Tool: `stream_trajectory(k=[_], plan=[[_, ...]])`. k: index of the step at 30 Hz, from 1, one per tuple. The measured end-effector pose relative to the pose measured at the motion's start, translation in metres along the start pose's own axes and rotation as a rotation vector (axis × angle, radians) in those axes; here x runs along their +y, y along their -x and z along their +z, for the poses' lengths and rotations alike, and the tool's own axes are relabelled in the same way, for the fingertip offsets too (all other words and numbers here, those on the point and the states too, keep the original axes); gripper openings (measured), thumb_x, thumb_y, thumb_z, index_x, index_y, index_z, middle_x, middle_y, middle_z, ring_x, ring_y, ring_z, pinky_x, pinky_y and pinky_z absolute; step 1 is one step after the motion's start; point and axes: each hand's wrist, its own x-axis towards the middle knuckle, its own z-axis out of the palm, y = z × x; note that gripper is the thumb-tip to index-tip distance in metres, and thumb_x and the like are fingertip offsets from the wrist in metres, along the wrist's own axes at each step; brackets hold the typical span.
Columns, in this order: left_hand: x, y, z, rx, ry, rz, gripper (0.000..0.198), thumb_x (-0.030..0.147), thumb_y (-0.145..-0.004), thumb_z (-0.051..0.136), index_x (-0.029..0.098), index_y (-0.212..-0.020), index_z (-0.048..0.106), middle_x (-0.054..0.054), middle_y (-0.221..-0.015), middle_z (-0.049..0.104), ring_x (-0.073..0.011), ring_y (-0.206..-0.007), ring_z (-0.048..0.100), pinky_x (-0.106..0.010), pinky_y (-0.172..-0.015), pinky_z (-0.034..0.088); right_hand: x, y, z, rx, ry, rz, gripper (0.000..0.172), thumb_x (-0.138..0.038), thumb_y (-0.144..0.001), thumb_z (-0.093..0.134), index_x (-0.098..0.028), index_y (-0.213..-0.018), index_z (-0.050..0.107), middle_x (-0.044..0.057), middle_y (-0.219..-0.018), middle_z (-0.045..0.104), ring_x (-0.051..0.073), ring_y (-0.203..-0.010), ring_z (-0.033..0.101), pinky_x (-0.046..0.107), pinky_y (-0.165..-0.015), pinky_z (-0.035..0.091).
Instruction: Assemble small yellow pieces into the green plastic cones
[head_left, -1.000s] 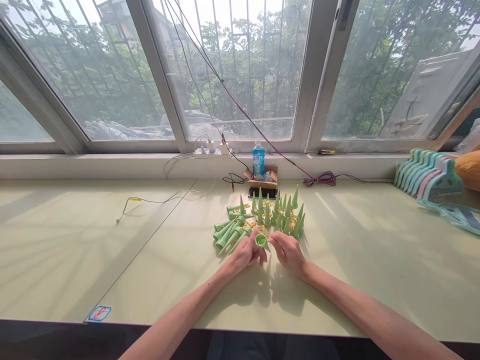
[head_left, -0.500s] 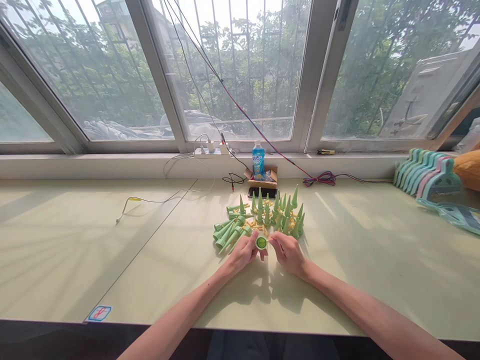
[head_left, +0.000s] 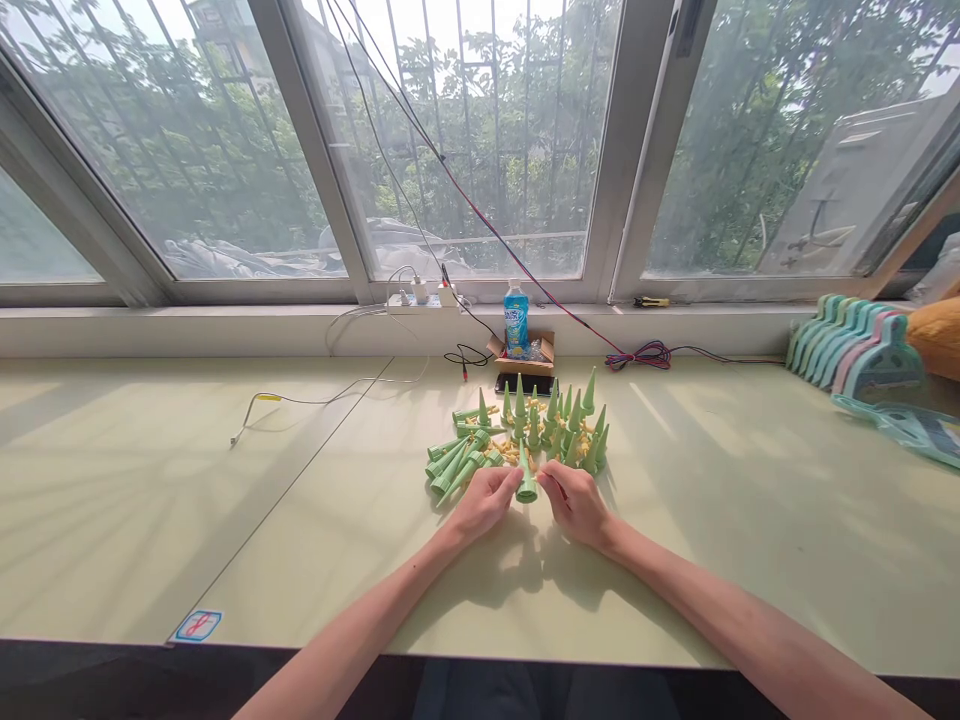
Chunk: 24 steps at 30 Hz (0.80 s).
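Note:
A green plant watering spike (head_left: 526, 480) is gripped between the thumb and fingers of my left hand (head_left: 486, 500), its point up and away and its wide end toward me. Close by on the right, my right hand (head_left: 576, 498) is closed in a pinch. Whatever its fingertips hold is too small to make out. Just beyond both hands lie loose yellow parts (head_left: 504, 452). Several green spikes (head_left: 457, 468) lie on their sides at the left, while others (head_left: 574, 425) stand point up at the right.
A phone (head_left: 526, 385) lies behind the spikes, before a cardboard box (head_left: 544, 362) beside a blue bottle (head_left: 516, 322). Coiled cables (head_left: 645, 355) rest farther right. Several pastel scoop-like items (head_left: 862, 350) stand at the table's right end. A thin cable (head_left: 300, 402) crosses the left side.
The spike in my left hand has turned: its open wide end faced me, and now its side shows with the point up. My right hand has barely moved.

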Motion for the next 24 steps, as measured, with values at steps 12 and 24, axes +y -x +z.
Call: stream_trajectory(k=[12,24], plan=[[0.0037,-0.0003,-0.0014,0.016,-0.052,0.077,0.046,0.049,-0.091,0.05,0.017,-0.062,0.038,0.004,-0.061,0.031,-0.0082,-0.054,0.031,-0.021,-0.047,0.027,0.0018,-0.0008,-0.0005,0.012,-0.018,0.02,0.032,-0.027,-0.1,0.037,-0.021,-0.069,0.041,-0.005,-0.057,0.039,0.01,-0.049,0.031,0.024,-0.049,0.028],[0.0091,0.0006,-0.0036,-0.011,-0.112,0.182,0.034,0.043,-0.093,0.052,0.015,-0.084,0.07,-0.004,-0.079,0.052,-0.0117,-0.068,0.046,-0.018,-0.049,0.036,0.0029,-0.0003,0.0003,-0.015,-0.033,0.041,0.032,-0.029,-0.1,0.037,-0.021,-0.069,0.041,-0.004,-0.058,0.037,0.011,-0.049,0.03,0.024,-0.049,0.029]])
